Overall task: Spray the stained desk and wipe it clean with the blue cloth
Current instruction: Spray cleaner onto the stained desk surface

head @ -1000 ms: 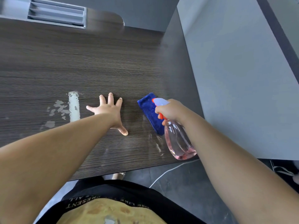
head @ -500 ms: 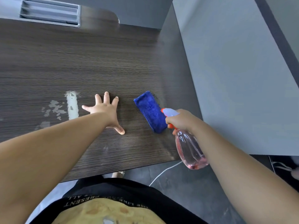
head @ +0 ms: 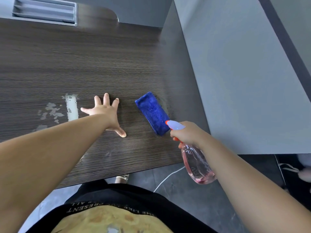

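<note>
Blue cloth [head: 152, 113] lies between the spread left hand [head: 104, 113] and right hand [head: 188, 134] gripping the spray bottle [head: 198, 163].

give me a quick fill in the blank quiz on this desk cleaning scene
The right hand grips a spray bottle holding ____ liquid.
The left hand rests flat on the desk, fingers ____.
The cloth lying between the hands is coloured ____.
The pale stain lies to the ____ of the left hand.
Missing words: pink; spread; blue; left.
</note>
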`<state>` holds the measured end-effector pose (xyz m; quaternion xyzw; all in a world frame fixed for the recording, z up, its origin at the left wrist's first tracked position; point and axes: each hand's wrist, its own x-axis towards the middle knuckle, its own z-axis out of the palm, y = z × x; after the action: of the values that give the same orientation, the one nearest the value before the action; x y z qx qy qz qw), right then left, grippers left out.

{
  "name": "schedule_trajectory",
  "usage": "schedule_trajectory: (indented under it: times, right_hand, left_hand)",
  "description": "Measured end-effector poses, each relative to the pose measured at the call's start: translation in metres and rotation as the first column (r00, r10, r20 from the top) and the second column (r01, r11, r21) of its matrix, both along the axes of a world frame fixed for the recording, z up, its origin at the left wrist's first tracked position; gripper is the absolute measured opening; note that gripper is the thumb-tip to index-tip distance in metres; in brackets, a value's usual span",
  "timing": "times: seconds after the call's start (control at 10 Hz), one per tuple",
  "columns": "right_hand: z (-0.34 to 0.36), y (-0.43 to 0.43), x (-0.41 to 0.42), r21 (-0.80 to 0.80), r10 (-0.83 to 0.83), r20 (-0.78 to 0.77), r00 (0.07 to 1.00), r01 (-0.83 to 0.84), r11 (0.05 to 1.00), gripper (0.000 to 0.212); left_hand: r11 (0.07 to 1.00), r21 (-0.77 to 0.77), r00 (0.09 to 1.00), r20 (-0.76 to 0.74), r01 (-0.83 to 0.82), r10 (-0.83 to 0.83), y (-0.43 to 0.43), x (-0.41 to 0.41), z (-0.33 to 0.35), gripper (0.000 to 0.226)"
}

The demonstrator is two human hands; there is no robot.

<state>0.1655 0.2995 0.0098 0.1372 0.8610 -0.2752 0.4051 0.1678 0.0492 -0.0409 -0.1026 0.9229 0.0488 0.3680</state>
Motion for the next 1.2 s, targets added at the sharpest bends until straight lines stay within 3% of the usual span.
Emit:
schedule_trajectory:
  times: [0.5,0.9,1.1,1.2]
  right_hand:
    - [0.007,-0.053,-0.033,-0.054,0.081,-0.123,0.989,-0.088,0.995,0.046]
    - [0.001,-0.013,-0.010,-0.069,0.063,-0.003,0.998,-0.063,0.996,0.039]
    - [0.017,0.008,-0.013,-0.136,0.119,-0.169,0.978,-0.143,0.980,0.032]
    - [0.029,0.017,-0.027,-0.223,0.000,-0.365,0.931,-0.088,0.971,0.035]
  left_hand:
    - [1.000,-0.012,1.000,0.006,0.000,0.000,0.001,0.000,0.001,0.145]
    - [1.000,-0.011,1.000,0.011,0.002,-0.002,0.001,-0.001,0.004,0.145]
    - [1.000,-0.021,1.000,0.025,0.011,-0.010,0.003,0.000,0.001,0.140]
    - [0.999,0.007,0.999,-0.006,-0.037,0.037,0.004,-0.009,0.005,0.123]
